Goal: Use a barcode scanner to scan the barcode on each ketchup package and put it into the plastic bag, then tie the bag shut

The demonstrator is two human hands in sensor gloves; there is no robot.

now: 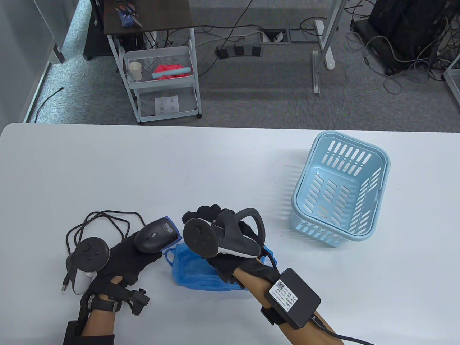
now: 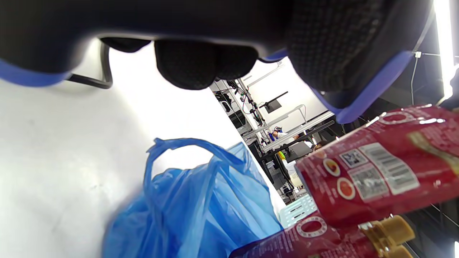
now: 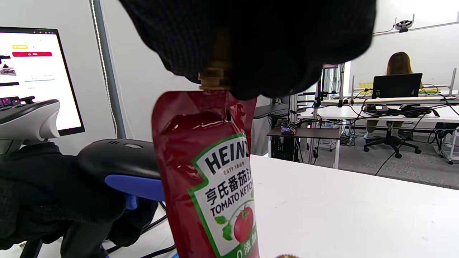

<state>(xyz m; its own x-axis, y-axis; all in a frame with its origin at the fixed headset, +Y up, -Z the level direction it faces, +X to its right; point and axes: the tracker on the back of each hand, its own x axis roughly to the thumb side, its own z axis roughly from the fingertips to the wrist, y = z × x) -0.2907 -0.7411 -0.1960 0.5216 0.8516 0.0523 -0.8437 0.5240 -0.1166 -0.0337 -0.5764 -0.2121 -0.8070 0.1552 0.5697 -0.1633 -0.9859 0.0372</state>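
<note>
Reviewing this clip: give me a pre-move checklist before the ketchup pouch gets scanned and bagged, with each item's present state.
1. Left hand grips the barcode scanner: ok.
2. Right hand holds the ketchup pouch by its cap end: ok.
3. Pouch barcode faces the scanner side: ok.
4. Scan registered: cannot tell.
5. Blue plastic bag mouth open enough for the pouch: cannot tell.
6. Blue basket emptied of pouches: ok.

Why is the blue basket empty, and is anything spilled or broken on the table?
Nothing looks spilled or broken. The basket stands upright with nothing showing inside. One ketchup pouch hangs whole from the right hand beside the scanner in the left hand. The blue bag lies crumpled, which is normal.
</note>
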